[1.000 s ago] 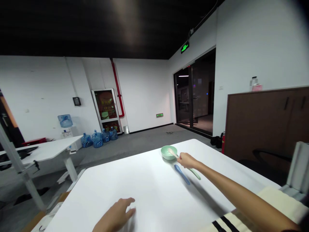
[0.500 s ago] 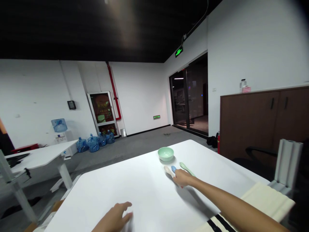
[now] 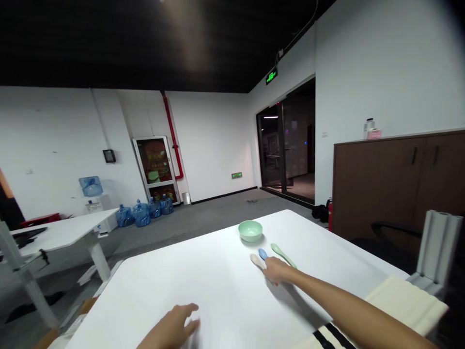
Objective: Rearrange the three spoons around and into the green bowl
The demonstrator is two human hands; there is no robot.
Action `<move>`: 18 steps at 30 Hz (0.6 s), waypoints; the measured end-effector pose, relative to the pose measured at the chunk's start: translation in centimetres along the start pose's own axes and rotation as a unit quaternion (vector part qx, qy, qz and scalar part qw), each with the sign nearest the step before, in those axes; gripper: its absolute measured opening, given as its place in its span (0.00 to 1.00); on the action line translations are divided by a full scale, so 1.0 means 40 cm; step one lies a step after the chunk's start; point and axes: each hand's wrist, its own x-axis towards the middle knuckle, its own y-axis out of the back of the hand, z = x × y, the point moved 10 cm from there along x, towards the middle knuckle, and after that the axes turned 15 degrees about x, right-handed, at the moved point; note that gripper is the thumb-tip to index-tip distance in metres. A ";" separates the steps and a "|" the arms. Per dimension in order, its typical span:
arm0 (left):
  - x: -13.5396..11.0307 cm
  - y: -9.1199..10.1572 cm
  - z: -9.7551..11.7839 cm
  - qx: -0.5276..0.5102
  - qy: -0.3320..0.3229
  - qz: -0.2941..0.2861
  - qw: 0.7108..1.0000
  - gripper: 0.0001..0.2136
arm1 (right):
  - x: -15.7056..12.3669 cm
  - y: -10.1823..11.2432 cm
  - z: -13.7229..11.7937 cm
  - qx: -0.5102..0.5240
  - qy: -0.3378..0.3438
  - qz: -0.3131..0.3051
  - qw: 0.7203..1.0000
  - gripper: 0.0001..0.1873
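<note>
The right hand (image 3: 278,270) has its fingers (image 3: 268,272) bunched on the near ends of a cream spoon (image 3: 257,261) and a blue spoon (image 3: 262,254), grip unclear. Both spoons point away toward a green bowl (image 3: 250,230). The cream spoon is out of the bowl now, unlike earlier. A green spoon (image 3: 283,255) lies diagonally just beyond the fingers. The left hand (image 3: 170,325) is open, away from the spoons, over the white table (image 3: 203,286).

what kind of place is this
Most likely an open-plan office or workroom: a white desk stands at the left, a water dispenser sits by blue water bottles, and a green exit sign hangs above glass doors.
</note>
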 end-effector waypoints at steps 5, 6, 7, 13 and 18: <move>0.003 -0.005 -0.003 0.001 -0.002 -0.003 1.000 0.26 | 0.007 -0.001 0.005 0.002 0.002 0.002 1.000 0.11; 0.003 -0.004 -0.002 0.001 -0.001 -0.003 1.000 0.26 | 0.008 -0.001 0.006 0.001 0.000 0.003 1.000 0.10; 0.003 -0.004 -0.002 0.002 0.000 -0.003 1.000 0.26 | 0.009 -0.001 0.007 -0.001 -0.002 0.004 1.000 0.10; 0.000 0.000 0.009 0.006 -0.007 -0.006 1.000 0.25 | 0.011 0.001 0.011 -0.023 -0.008 0.010 1.000 0.06; -0.002 0.002 0.009 0.004 -0.003 -0.012 1.000 0.25 | 0.007 0.007 0.008 -0.035 -0.005 0.023 0.999 0.02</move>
